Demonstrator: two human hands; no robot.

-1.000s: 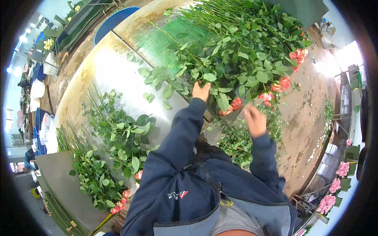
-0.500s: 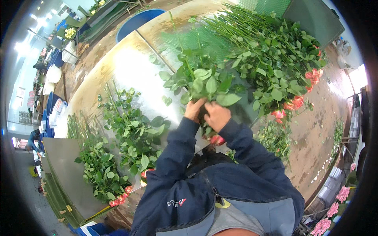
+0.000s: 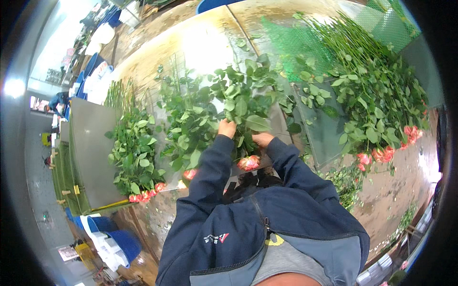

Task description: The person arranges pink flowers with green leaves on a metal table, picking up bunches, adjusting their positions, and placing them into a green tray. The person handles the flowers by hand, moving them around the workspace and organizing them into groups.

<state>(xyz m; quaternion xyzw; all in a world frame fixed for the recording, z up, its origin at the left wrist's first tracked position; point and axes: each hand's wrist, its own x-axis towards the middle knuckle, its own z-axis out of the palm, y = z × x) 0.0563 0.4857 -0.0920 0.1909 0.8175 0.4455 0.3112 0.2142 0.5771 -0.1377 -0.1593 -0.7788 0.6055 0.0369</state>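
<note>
A leafy rose with an orange-pink bloom (image 3: 249, 163) lies across the metal table in front of me, its bloom toward my body and its stem pointing away. My left hand (image 3: 227, 128) is closed around its leafy stem. On the other side of the same foliage, my right hand (image 3: 262, 138) is closed too, its fingertips partly behind a large leaf. Whether one stem or more is between my hands cannot be made out. Just left, touching this foliage, lies a loose group of roses (image 3: 183, 126), one bloom (image 3: 190, 174) showing beside my left sleeve.
Farther left, a rose bunch (image 3: 136, 143) lies beside an upright grey panel (image 3: 93, 148). A large heap of roses (image 3: 377, 100) fills the right side, by green netting (image 3: 298, 45). Blue buckets (image 3: 121, 243) stand low at left. Leaf litter (image 3: 348, 183) lies on the floor.
My hands have carried the rose leftward over the table, up against the loose group. Its bloom now shows fully below my hands. The whole view has swung left.
</note>
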